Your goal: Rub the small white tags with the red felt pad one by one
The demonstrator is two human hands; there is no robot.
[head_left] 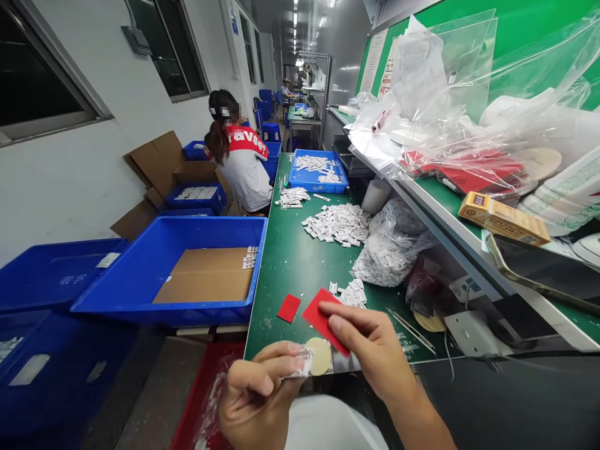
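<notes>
My left hand is closed, its thumb and fingers pinching a small white plastic piece at the bench's front edge. Right beside that piece is a pale yellow disc; whether they touch is unclear. Between thumb and forefinger, my right hand grips a flat red rectangular piece, tilted above the green bench. A smaller red square lies flat on the bench to its left. Behind my right hand is a small heap of white plastic parts, partly hidden by the hand.
Tweezers lie on the right. Farther back are a larger pile of white parts, a full clear bag and a blue tray. A blue bin flanks the bench. A shelf overhangs the right; a person sits beyond.
</notes>
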